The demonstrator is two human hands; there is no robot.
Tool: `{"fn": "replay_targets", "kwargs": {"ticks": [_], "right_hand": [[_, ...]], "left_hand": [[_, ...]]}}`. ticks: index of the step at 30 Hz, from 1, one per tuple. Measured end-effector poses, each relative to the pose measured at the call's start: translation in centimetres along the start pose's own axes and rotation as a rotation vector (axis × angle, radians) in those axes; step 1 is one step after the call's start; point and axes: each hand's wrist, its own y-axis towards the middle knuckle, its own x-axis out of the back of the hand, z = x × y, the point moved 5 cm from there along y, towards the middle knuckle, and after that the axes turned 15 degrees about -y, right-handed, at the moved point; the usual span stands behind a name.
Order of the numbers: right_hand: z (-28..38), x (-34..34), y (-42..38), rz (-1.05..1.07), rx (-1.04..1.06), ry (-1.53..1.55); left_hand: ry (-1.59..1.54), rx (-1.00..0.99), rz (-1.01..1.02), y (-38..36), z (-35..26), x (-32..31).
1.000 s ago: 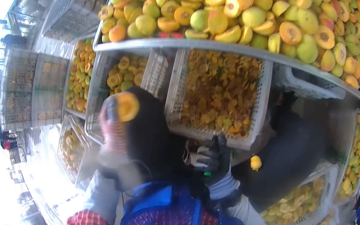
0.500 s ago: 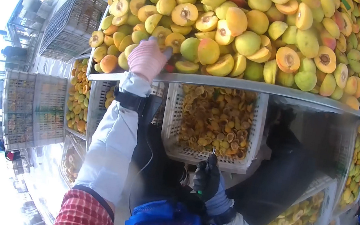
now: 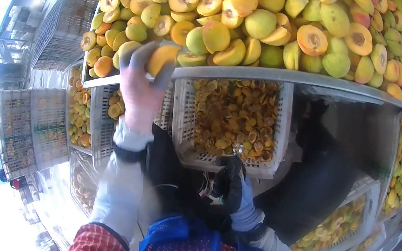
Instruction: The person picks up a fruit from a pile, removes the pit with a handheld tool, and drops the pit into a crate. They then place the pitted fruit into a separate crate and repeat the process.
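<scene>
Fruit lifted off the heap.
Our left hand (image 3: 139, 89) pinches a peach half (image 3: 160, 58); our right hand (image 3: 230, 181) clamps a small knife (image 3: 237, 151).

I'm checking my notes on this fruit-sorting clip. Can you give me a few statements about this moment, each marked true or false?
1. The left hand holds an orange fruit half. True.
2. The right hand is bare. False: it wears a dark glove and grips a small tool.
3. The white basket under the shelf holds pits and scraps. True.
4. The shelf above carries bottles. False: it is heaped with fruit.
</scene>
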Motion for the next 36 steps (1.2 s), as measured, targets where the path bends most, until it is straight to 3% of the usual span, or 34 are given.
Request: {"fn": "replay_targets", "kwargs": {"ticks": [2, 3, 5, 6, 8, 9, 10, 16, 19, 25, 29, 31, 32, 36], "right_hand": [[2.3, 0.0, -0.6, 0.091, 0.138, -0.123], [2.5, -0.3, -0.8, 0.107, 0.122, -0.022], [2.3, -1.1, -1.4, 0.131, 0.086, 0.181], [1.3, -0.8, -1.8, 0.122, 0.018, 0.047], [2.8, -1.5, -1.9, 0.087, 0.336, -0.358], [3.6, -2.1, -2.1, 0.07, 0.498, -0.559], [4.2, -2.0, -2.2, 0.068, 0.458, -0.654], [2.9, -2.1, -3.2, -0.08, 0.532, -0.828], [3.5, -2.5, -4.0, -0.123, 0.604, -0.829], [1.6, -1.9, -3.9, -0.023, 0.616, -0.665], [-1.9, -0.8, -3.4, 0.105, 0.289, -0.626], [-1.8, -0.9, -4.0, 0.195, 0.072, -0.409], [-1.5, -1.0, -3.9, 0.185, 0.073, -0.281], [-2.0, -1.7, -3.3, 0.202, 0.19, 0.037]], "left_hand": [[-0.451, 0.237, 0.028, -4.0, -0.8, 0.0], [-0.729, 0.391, 0.073, -6.4, -2.2, -0.6], [-0.861, 0.793, 0.216, -10.5, -4.0, -1.1], [-0.884, 0.84, 0.247, -12.0, -4.6, -1.3], [-0.967, 1.02, 0.232, -14.0, -6.0, -1.6], [-0.977, 1.007, 0.182, -14.6, -6.0, -1.7], [-0.986, 0.991, 0.132, -15.2, -5.8, -1.7], [-0.931, 0.923, -0.042, -15.7, -7.5, -1.7], [-0.874, 0.831, -0.016, -15.8, -8.2, -1.4], [-0.863, 0.805, -0.026, -16.7, -8.6, -1.5], [-0.947, 0.865, 0.045, -17.6, -8.1, -2.1], [-0.961, 0.873, 0.092, -17.3, -8.4, -2.1], [-0.98, 0.879, 0.121, -16.9, -8.5, -2.1], [-1.125, 1.033, 0.484, -14.1, -8.6, -2.0]]}}
